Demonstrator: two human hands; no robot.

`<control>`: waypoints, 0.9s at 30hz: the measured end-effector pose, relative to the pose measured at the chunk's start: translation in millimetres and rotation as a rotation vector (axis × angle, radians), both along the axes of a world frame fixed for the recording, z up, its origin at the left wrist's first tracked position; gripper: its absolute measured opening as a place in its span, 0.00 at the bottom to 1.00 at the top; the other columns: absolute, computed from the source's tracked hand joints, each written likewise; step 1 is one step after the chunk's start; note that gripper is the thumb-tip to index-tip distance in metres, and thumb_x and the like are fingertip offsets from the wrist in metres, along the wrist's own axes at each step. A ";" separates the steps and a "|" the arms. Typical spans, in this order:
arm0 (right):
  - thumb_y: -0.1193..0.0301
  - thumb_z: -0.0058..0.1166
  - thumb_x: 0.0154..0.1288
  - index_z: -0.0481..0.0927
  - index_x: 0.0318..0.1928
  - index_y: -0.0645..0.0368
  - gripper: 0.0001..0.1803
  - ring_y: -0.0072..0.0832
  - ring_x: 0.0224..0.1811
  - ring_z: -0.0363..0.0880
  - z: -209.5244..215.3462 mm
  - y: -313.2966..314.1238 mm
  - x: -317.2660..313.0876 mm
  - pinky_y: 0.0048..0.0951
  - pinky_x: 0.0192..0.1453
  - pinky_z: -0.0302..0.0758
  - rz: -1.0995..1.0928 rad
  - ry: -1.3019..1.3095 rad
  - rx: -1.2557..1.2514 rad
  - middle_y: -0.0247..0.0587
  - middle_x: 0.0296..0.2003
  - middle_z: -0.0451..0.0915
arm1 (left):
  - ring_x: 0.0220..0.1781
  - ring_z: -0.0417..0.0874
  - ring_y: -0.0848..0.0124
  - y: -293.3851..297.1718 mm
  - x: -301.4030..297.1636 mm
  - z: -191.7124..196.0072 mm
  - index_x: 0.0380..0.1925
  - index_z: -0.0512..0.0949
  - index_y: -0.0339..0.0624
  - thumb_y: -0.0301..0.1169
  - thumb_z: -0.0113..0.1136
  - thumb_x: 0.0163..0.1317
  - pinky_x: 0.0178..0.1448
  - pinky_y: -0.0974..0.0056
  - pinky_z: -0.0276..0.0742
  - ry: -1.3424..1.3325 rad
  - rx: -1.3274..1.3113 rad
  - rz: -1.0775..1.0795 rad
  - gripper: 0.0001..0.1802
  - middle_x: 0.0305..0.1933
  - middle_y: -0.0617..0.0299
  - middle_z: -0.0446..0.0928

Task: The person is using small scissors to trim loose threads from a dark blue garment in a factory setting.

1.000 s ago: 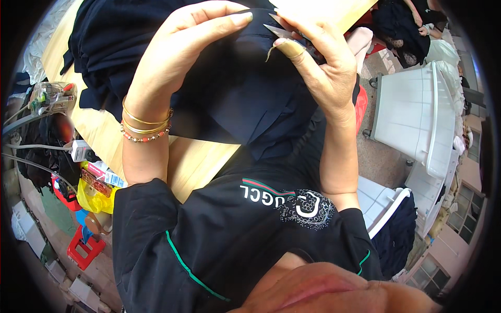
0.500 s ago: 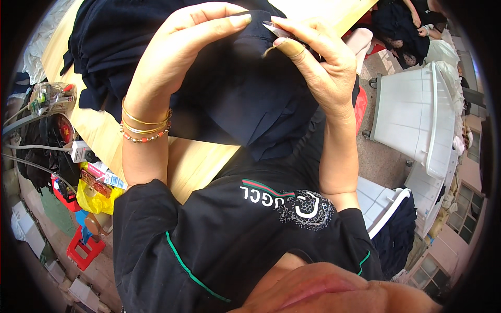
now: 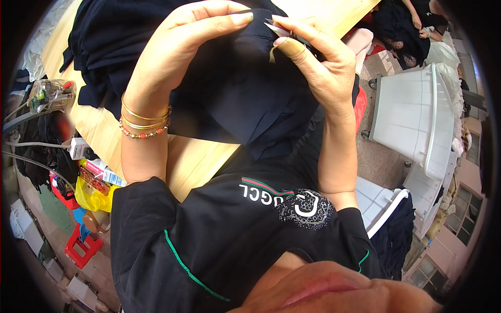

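Observation:
Navy garment cloth (image 3: 229,99) is held up in front of me and hangs down toward my lap. My left hand (image 3: 193,39) pinches its top edge between thumb and fingers. Right beside that edge, my right hand (image 3: 318,62) is closed on a pair of thread snips (image 3: 274,28). The pointed blades face left, close to the cloth; whether they touch it I cannot tell. Tan tape (image 3: 290,48) wraps my right thumb, with a loose end hanging. The snips' handles are mostly hidden in my palm.
More navy cloth (image 3: 104,47) is heaped on the wooden table (image 3: 201,161). On the left are a clear plastic container (image 3: 51,96), a yellow bag (image 3: 94,195) and a red stool (image 3: 83,248). White wheeled bins (image 3: 402,109) stand on the right; another person (image 3: 415,21) handles dark cloth beyond.
Both hands stay nearly in place. The snips have shifted very slightly, and the loose end of the thumb tape hangs differently.

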State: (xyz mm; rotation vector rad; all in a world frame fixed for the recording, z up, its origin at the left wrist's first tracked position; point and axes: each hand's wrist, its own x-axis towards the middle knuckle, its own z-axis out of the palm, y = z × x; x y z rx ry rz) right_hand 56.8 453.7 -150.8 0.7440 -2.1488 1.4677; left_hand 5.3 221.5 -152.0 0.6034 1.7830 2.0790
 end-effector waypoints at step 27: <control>0.76 0.62 0.63 0.83 0.50 0.66 0.15 0.18 0.38 0.78 -2.7 4.5 -2.0 0.16 0.45 0.72 0.057 -0.159 0.007 0.35 0.37 0.81 | 0.50 0.81 0.77 4.9 -8.0 -7.0 0.48 0.82 0.35 0.31 0.59 0.65 0.61 0.73 0.68 -0.049 -0.023 -0.006 0.15 0.45 0.63 0.83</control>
